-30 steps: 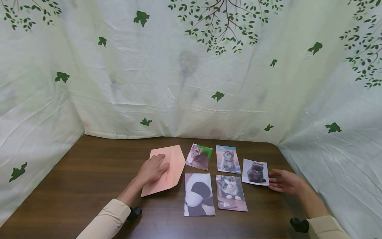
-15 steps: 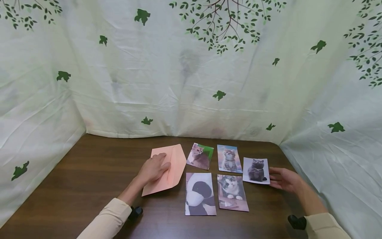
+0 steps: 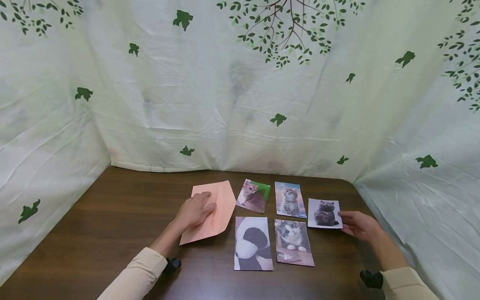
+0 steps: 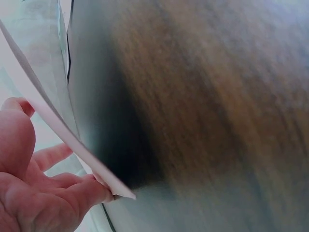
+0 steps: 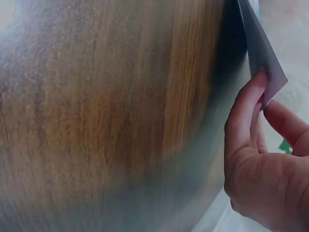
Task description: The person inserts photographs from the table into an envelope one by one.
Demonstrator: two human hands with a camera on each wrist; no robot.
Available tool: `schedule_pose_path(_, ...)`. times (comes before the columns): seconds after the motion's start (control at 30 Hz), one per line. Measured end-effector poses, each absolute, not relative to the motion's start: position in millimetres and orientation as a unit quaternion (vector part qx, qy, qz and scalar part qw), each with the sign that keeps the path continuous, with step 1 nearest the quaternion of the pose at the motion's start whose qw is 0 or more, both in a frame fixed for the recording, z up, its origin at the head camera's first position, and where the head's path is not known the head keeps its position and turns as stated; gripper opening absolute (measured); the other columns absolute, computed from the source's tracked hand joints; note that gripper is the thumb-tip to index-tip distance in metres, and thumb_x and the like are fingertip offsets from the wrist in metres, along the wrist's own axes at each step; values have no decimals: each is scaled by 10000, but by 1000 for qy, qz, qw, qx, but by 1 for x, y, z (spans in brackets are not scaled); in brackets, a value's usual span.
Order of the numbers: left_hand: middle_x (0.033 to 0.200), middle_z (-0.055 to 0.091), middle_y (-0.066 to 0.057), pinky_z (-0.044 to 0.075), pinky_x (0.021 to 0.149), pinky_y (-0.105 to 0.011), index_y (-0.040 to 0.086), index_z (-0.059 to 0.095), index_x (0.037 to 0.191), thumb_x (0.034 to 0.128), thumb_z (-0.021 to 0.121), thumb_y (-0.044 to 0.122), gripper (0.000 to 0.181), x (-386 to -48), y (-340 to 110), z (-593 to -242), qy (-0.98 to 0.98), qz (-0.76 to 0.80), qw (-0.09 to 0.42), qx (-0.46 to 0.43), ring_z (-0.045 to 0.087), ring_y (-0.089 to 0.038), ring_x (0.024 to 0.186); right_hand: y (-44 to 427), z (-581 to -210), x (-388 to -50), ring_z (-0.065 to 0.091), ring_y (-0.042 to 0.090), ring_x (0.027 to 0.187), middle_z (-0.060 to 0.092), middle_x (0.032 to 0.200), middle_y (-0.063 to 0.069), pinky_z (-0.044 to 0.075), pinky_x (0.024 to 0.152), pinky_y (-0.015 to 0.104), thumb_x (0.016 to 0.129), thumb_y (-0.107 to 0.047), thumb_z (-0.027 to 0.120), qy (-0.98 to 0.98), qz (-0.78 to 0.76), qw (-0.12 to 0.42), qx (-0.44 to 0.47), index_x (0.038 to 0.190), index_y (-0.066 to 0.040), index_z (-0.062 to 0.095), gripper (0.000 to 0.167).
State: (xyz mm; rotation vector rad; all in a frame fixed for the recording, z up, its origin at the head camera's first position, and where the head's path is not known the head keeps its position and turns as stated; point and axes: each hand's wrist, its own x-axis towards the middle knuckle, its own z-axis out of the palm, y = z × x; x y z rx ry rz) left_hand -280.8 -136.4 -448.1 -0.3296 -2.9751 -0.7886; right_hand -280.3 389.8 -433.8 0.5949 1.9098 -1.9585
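My left hand (image 3: 193, 211) holds a peach-pink envelope (image 3: 225, 200) with a pointed flap on its right. In the left wrist view the envelope (image 4: 58, 121) is tilted above the table, with fingers at its edge. At the right, my right hand (image 3: 361, 225) pinches the right edge of a photo card of a dark grey cat (image 3: 325, 213). The right wrist view shows this card (image 5: 265, 58) edge-on between thumb and fingers, apart from the wood. Between the hands lie a ginger cat photo (image 3: 253, 196), a tabby kitten photo (image 3: 290, 200), a grey-and-white kitten photo (image 3: 294, 241) and a black-and-white plush-like photo (image 3: 253, 243).
The dark brown wooden table (image 3: 108, 233) carries everything. A pale curtain (image 3: 210, 104) with green leaf and bird prints hangs behind it and along both sides. A black strap device (image 3: 371, 279) sits at each wrist.
My right fingers have closed on the grey cat card's edge, and the card has shifted slightly up and straightened. The left hand and envelope keep their place; the head view has drifted slightly.
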Motion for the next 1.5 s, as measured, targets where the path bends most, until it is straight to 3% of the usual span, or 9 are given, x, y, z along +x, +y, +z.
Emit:
schedule_pose_path(0.7, 1338, 601, -280, 466, 1007, -583, -22, 546, 1397, 996, 553, 270, 496, -282, -136, -449, -963, -243, 26, -112, 593, -504, 1188, 396, -425, -281, 712, 159, 744, 700, 781, -4, 619, 736, 329, 1009, -107, 549, 670, -689, 149, 232, 767, -155, 706, 293)
schedule_pose_path(0.8, 1332, 603, -280, 469, 1001, -584, -23, 546, 1394, 996, 549, 269, 493, -282, -136, -449, -964, -239, 27, -114, 596, -505, 1180, 396, -421, -282, 707, 162, 743, 689, 777, -4, 619, 741, 328, 1014, -112, 536, 676, -683, 152, 231, 845, -114, 695, 232)
schedule_pose_path(0.9, 1337, 604, -277, 467, 1008, -582, -21, 546, 1399, 997, 548, 274, 498, -282, -135, -448, -964, -241, 25, -112, 594, -501, 1187, 394, -415, -284, 711, 169, 737, 686, 772, -5, 620, 746, 334, 1016, -116, 537, 679, -679, 148, 236, 1026, -31, 644, 136)
schedule_pose_path(1.0, 1334, 608, -274, 469, 1008, -580, -20, 548, 1399, 998, 552, 275, 498, -283, -135, -448, -964, -241, 25, -112, 597, -496, 1189, 391, -408, -286, 718, 174, 726, 691, 764, -3, 620, 746, 340, 1015, -118, 544, 679, -679, 141, 240, 1172, 18, 561, 208)
schedule_pose_path(1.27, 1353, 596, -279, 466, 1012, -585, -10, 534, 1417, 1004, 562, 290, 512, -283, -136, -447, -964, -241, 20, -109, 591, -501, 1201, 381, -398, -291, 721, 154, 699, 685, 747, 3, 618, 721, 317, 1004, -74, 536, 672, -694, 132, 222, 1134, 22, 515, 163)
schedule_pose_path(1.5, 1374, 584, -281, 453, 1030, -587, -25, 524, 1424, 1005, 552, 293, 527, -284, -136, -447, -963, -244, 16, -110, 575, -503, 1231, 370, -396, -296, 725, 147, 711, 684, 758, -15, 616, 730, 306, 1009, -96, 546, 679, -690, 128, 216, 1304, 44, 463, 337)
